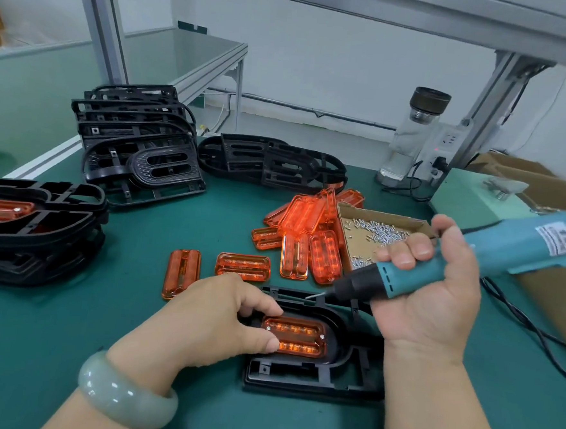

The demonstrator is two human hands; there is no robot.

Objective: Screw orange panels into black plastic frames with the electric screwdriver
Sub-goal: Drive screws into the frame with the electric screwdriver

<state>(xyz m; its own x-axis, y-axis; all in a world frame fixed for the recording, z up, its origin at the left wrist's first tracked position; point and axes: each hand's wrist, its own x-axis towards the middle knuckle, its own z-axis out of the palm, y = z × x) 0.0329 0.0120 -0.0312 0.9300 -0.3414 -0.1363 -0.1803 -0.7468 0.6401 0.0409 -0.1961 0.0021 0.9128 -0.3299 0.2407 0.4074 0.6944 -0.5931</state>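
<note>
Bracing part, lower centre.
My left grip (221,314) pinches orange panel (295,335) in black frame (313,380) against shifting; right grip (430,285) clamps electric screwdriver (507,246).

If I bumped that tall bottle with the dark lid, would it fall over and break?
Probably tips easily: the bottle stands tall and narrow, with a chunky lid up top. It looks like clear glass, so a fall might crack it.

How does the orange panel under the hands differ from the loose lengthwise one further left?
The seated panel sits in a black frame with two screws showing, lies crosswise, and the left hand holds it. The loose panel lies bare on the green mat, lengthwise, untouched. Both are translucent orange with two ribbed strips.
</note>
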